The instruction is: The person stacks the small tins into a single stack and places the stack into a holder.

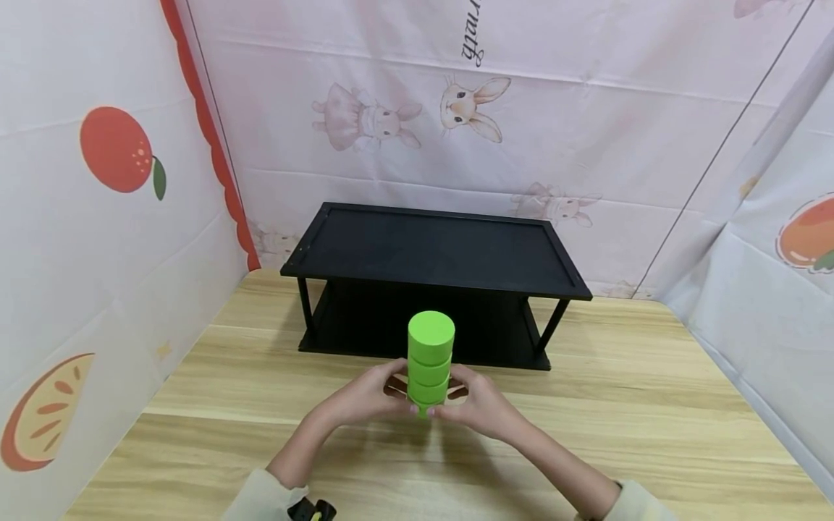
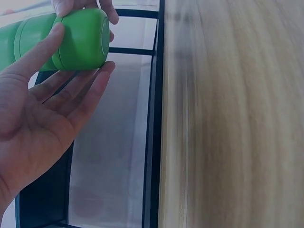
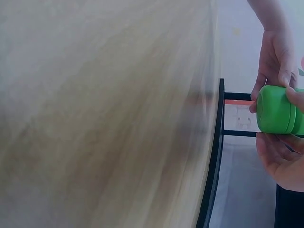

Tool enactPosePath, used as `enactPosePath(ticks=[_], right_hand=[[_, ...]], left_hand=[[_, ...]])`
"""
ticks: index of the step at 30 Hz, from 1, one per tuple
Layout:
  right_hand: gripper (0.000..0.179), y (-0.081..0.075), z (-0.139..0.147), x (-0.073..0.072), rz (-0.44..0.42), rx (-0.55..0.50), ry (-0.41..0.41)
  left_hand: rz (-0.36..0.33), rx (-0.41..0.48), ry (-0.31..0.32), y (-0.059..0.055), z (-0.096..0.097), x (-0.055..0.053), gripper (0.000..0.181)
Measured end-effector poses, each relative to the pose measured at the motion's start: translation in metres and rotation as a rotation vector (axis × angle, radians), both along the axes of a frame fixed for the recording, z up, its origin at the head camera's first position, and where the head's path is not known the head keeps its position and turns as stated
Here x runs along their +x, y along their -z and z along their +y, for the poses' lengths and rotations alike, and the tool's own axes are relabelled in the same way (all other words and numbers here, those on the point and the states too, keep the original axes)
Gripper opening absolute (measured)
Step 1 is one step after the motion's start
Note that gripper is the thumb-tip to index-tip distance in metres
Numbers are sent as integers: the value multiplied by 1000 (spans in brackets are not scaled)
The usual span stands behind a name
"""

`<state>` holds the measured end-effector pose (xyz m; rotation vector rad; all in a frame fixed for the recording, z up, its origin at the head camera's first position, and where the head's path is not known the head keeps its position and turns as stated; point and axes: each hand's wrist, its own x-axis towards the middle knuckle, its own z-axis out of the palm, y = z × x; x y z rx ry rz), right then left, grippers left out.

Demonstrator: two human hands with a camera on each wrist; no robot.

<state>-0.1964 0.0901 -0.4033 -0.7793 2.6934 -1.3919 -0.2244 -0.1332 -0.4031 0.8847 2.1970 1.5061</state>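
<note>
A bright green cylinder (image 1: 431, 354) made of several stacked sections is held upright in front of a black two-tier rack (image 1: 436, 246). My left hand (image 1: 368, 394) grips its left side, thumb toward me and fingers behind. From the right, my right hand (image 1: 482, 401) holds it the same way, the two thumbs close together near its lower part. In the left wrist view the rounded bottom of the green cylinder (image 2: 85, 40) hangs apart from the wooden surface. The right wrist view shows the same lower end of the cylinder (image 3: 275, 110) between both hands.
The rack stands on a light wooden table (image 1: 215, 405), near the back edge. A pink printed cloth (image 1: 417, 94) hangs behind it. White fruit-patterned cloths line the left side (image 1: 59, 239) and right side (image 1: 762, 289).
</note>
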Motion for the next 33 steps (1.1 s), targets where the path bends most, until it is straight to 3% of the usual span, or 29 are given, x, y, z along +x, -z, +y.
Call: enactPosePath(ticks=[13, 33], right_hand=[[47, -3, 0, -2, -30, -25, 0], [47, -11, 4, -3, -29, -40, -3]], left_hand=[[-30, -5, -7, -1, 1, -2, 54], [2, 18, 9, -10, 4, -5, 54]])
